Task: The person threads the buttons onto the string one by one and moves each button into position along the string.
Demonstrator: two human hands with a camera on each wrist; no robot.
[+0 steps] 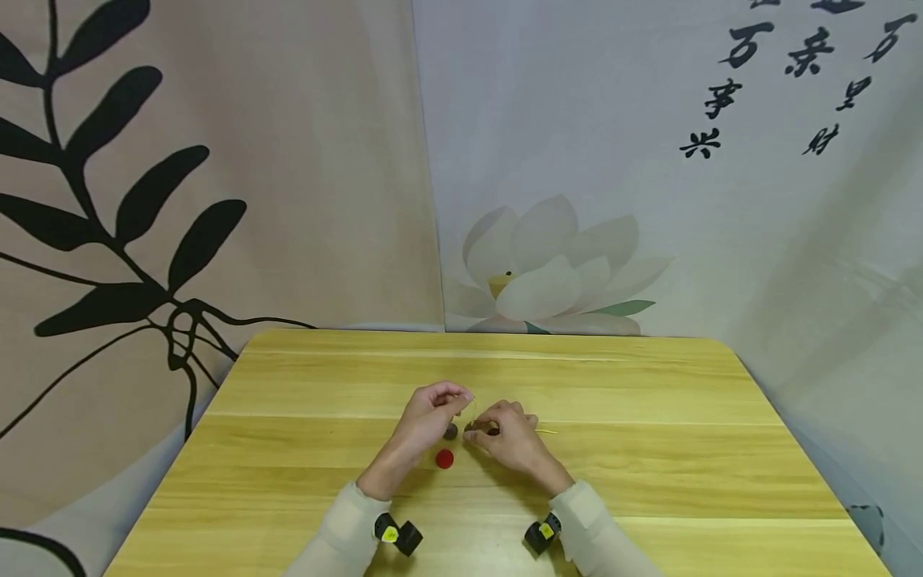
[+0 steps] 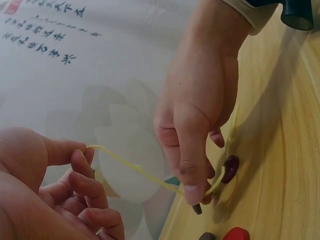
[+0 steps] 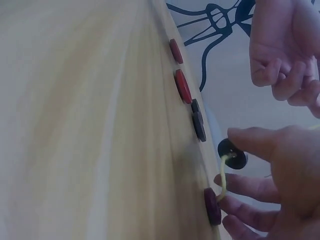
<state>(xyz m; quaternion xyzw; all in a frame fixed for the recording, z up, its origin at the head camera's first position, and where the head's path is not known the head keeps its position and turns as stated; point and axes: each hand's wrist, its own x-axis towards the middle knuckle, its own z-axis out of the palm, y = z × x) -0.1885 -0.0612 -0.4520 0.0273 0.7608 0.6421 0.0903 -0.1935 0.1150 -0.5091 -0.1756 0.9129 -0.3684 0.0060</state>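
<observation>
My left hand (image 1: 427,415) pinches the end of a thin yellow cord (image 2: 135,167) between thumb and forefinger, lifted off the table. Lower and to the right, my right hand (image 1: 513,439) pinches a dark button (image 3: 232,154) with thumb and fingers. The cord passes through this button, stretching from one hand to the other in the left wrist view. On the cord's other side hangs a maroon button (image 3: 212,206), beside the right fingers (image 3: 252,212) and close to the tabletop. In the head view the right hand mostly hides both buttons.
On the wooden table (image 1: 685,465) lie a red button (image 1: 445,458) and a dark grey button (image 1: 450,432), just below the left hand. The right wrist view shows another red button (image 3: 176,51) farther along. A printed curtain (image 1: 324,160) hangs behind the table.
</observation>
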